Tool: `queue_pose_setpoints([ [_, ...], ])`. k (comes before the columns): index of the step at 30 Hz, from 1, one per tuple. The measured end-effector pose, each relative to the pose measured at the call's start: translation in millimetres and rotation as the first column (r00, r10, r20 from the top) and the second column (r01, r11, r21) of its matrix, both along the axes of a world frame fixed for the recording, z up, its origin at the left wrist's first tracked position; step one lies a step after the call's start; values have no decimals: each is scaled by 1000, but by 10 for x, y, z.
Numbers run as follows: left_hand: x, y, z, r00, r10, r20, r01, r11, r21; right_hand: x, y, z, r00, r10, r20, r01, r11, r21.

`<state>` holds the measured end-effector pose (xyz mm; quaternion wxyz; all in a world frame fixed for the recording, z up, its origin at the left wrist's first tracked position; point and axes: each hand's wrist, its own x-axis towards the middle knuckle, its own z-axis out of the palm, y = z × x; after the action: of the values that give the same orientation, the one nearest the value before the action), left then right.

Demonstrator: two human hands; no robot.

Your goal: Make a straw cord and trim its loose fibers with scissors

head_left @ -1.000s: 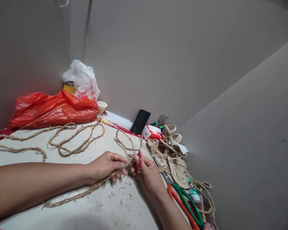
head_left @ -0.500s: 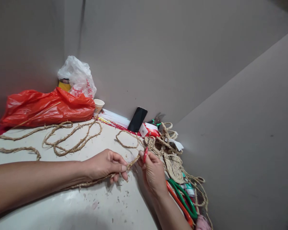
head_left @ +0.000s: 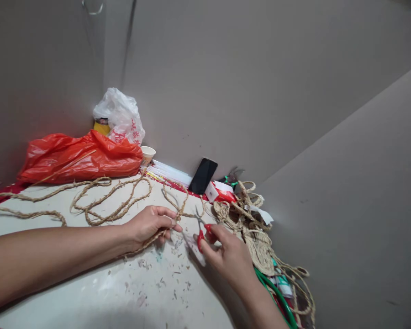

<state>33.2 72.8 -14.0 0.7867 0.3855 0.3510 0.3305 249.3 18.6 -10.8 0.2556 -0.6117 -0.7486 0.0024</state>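
Observation:
My left hand (head_left: pixel 154 226) pinches a braided straw rope (head_left: pixel 150 241) between thumb and fingers, low over the white table. The rope runs back under my left forearm, and its other part loops out past my fingertips. In my right hand (head_left: pixel 226 251) is a small pair of scissors (head_left: pixel 201 233) with red handles. Thumb and fingers sit in the handles, which are spread, and the blades point up and away, just right of the rope. Small straw scraps lie on the table below both hands.
A long rope (head_left: pixel 99 214) lies in loops at the left, before a red plastic bag (head_left: pixel 82 160). Farther back are a paper cup (head_left: pixel 147 155) and a phone (head_left: pixel 203 176). Coiled ropes (head_left: pixel 260 242) and green handles (head_left: pixel 277 294) crowd the right edge.
My right hand has moved away from the rope end, and the scissors' handles have spread. More rope now loops beyond my left fingertips. The whole view has shifted slightly.

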Motion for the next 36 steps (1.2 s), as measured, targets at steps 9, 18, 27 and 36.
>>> queue_pose_setpoints([
  [9, -26, 31, 29, 1000, 28, -2, -28, 999, 32, -79, -30, -25, 923, 41, 382, -49, 999, 11],
  [18, 18, -7, -25, 998, 65, -15, -65, 998, -6, -178, -56, -57, 901, 10, 433, -33, 998, 46],
  [27, 31, -22, -53, 992, 123, -33, -122, 992, 13, -311, -92, -128, 878, -78, 472, 39, 995, 91],
  [36, 29, -15, -47, 989, 141, -52, -143, 989, -35, -300, -92, -190, 882, -13, 472, -8, 999, 42],
])
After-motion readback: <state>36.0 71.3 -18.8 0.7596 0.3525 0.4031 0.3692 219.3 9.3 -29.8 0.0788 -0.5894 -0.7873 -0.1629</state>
